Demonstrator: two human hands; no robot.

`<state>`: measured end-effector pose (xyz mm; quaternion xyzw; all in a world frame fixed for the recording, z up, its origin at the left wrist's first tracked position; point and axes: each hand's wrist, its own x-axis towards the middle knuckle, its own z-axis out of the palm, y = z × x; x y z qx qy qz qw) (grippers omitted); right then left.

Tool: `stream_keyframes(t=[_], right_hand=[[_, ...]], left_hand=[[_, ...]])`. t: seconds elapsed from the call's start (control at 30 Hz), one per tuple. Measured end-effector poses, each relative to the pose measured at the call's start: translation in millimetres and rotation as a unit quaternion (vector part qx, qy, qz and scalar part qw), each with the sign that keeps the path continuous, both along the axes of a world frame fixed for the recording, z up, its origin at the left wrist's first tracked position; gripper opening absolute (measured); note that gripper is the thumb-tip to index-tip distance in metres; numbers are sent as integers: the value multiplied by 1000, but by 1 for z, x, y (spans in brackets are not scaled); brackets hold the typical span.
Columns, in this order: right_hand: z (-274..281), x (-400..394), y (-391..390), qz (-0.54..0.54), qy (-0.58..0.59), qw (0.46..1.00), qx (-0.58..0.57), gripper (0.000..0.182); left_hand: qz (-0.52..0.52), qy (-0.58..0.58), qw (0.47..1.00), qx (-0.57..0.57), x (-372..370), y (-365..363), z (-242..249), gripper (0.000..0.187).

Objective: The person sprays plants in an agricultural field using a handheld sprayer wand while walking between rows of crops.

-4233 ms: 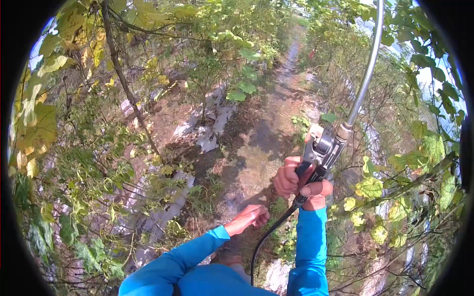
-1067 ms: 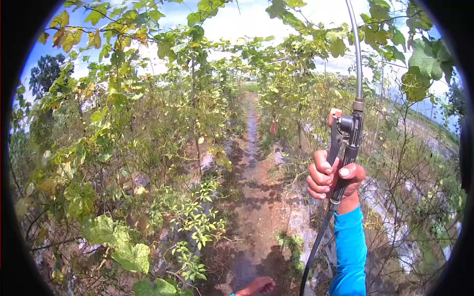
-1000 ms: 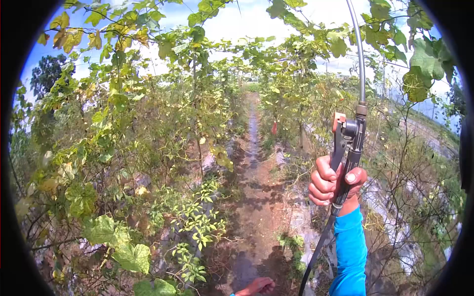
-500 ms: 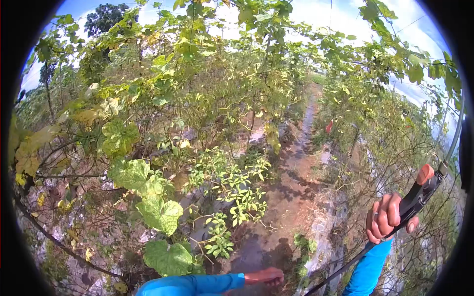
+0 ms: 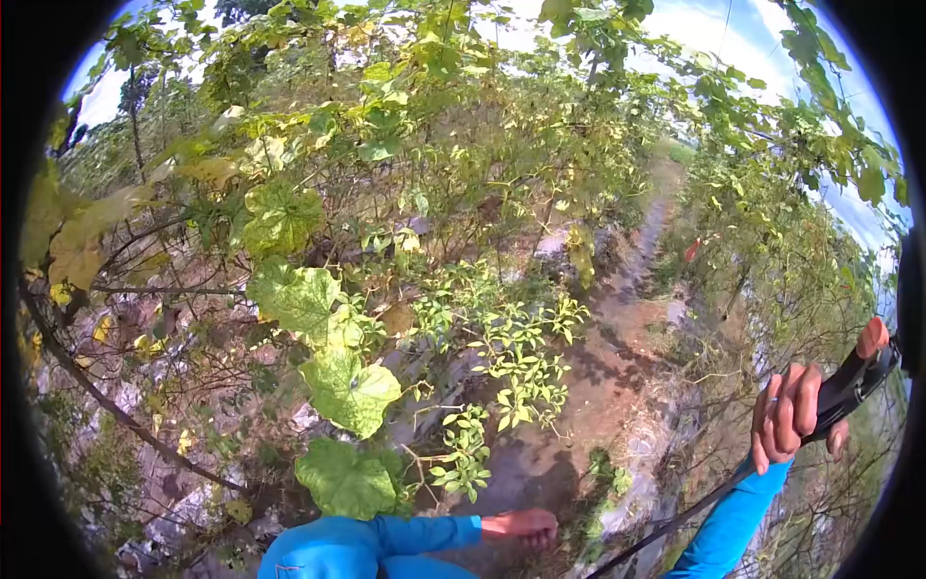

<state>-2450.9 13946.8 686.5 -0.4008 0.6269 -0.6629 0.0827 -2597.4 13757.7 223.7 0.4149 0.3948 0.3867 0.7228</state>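
At the right, my right hand (image 5: 789, 413) is wrapped round the black handle of a sprayer wand (image 5: 849, 386), which has an orange end. From this handle a dark hose (image 5: 666, 533) runs down to the bottom edge. The wand's far part is cut off by the dark rim of the view. My left hand (image 5: 524, 526) is low in the middle, fingers curled closed, in front of the blue-sleeved arm. Whether anything is inside it I cannot make out. Just beyond it stands a leafy green plant (image 5: 521, 376). Broad vine leaves (image 5: 352, 391) hang to its left.
A dirt path (image 5: 617, 338) leads away between rows of plants. Silvery plastic sheeting (image 5: 637, 473) edges it on the right. Climbing vines (image 5: 444, 48) stand on both sides and reach overhead. A dark curved stem or line (image 5: 116, 415) crosses the lower left.
The view has turned left, so the plants and path sit farther right. My right hand and the sprayer wand appear farther right too. My left hand stays low and closed.
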Motion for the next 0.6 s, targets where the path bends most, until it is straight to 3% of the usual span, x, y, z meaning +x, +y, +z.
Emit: stream_keyframes(t=[0.23, 0.43, 0.6], right_hand=[[-3, 10, 4, -83, 32, 994, -59, 35], [-34, 21, 6, -248, 46, 957, -140, 37], [-36, 23, 9, -280, 34, 948, -149, 36]], left_hand=[[-7, 17, 1000, -1, -10, -6, -4, 34], [4, 25, 1000, 15, -16, -18, 10, 41], [-13, 24, 1000, 6, -20, -18, 11, 41]])
